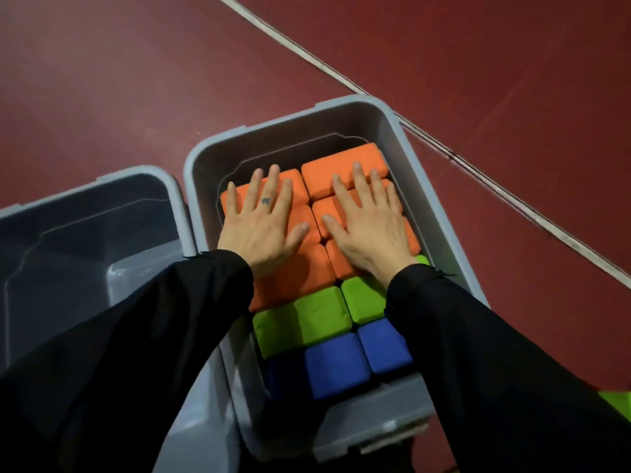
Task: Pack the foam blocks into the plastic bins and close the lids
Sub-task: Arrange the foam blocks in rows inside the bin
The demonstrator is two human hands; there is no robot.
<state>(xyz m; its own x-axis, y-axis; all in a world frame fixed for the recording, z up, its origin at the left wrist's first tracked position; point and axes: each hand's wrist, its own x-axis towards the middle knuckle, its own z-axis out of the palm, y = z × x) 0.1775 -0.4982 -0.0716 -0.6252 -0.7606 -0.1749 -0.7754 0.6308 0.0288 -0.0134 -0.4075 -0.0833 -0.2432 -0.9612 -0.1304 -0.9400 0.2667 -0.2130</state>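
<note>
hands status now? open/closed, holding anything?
Left hand: open, flat, pressing on the orange foam blocks in the bin.
Right hand: open, flat, pressing on the same orange blocks.

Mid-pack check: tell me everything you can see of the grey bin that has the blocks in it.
The grey bin is an open rectangular plastic tub with rounded corners, a thick rim and no lid on, standing on the dark red floor beside a second grey bin. Inside, orange blocks fill the middle, then green, then blue nearest the person; a strip at the far end is bare. The left hand and right hand press flat on the orange blocks.
</note>
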